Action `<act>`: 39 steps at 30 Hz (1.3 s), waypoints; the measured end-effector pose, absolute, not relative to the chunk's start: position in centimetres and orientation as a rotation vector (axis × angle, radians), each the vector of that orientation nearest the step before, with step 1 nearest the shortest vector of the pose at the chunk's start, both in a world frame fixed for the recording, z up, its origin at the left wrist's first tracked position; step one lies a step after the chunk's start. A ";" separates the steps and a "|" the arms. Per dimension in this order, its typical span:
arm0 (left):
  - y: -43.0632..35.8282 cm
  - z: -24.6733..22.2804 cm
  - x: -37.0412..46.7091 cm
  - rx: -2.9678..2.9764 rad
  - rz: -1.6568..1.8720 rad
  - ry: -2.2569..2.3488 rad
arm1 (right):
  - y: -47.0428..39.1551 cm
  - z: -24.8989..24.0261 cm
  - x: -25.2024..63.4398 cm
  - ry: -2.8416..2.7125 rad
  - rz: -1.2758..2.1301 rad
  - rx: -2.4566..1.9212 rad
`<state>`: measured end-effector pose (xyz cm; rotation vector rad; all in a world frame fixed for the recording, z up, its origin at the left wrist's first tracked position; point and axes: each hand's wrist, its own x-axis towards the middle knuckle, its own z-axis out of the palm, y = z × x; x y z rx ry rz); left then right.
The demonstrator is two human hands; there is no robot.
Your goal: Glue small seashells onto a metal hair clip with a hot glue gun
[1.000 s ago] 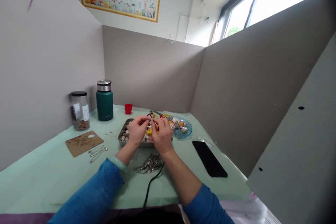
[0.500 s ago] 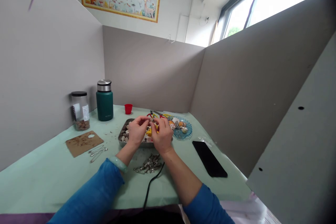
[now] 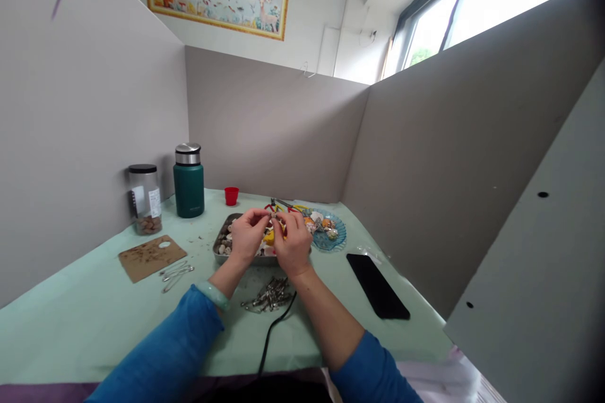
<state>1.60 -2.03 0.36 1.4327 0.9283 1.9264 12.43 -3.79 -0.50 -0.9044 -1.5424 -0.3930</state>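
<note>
- Evidently, in the head view, the left hand (image 3: 248, 236) and right hand (image 3: 293, 245) meet over the metal tray (image 3: 255, 261). Each grip pinches, thumb against fingers, on one small piece (image 3: 274, 215) between them.
- Taking the tray as the dial's centre, that piece sits at about one o'clock, above the far side; two-handed fingertip holding probably suits something so tiny, and the tray beneath would likely catch a drop.
- At six o'clock, a pile of metal clips (image 3: 270, 295) lies on the tabletop (image 3: 94, 321), presumably for easy reach, with a black cable (image 3: 268, 334) beside it.
- At three o'clock, a blue plate (image 3: 341, 239) holds colourful pieces apart from the tray's contents, perhaps to keep them separate; at one o'clock, tools with red and yellow handles (image 3: 293, 207) are perhaps set back for working room.
- At eight o'clock lie large safety pins (image 3: 176, 274).
- The piece is mostly covered by the fingers, so its kind cannot be told. Hands hide much of the tray's contents; the tools are partly blocked, and both sleeves run off the bottom edge.
</note>
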 end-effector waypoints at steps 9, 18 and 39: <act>-2.2 0.4 1.5 1.483 1.931 0.966 | -3.7 -0.5 12.4 -1.541 -0.387 -0.912; -2.4 0.5 1.6 1.502 1.939 0.992 | -3.7 -0.5 12.4 -1.534 -0.393 -0.892; -2.1 0.4 1.5 1.530 1.952 1.007 | -3.8 -0.4 12.6 -1.551 -0.387 -0.893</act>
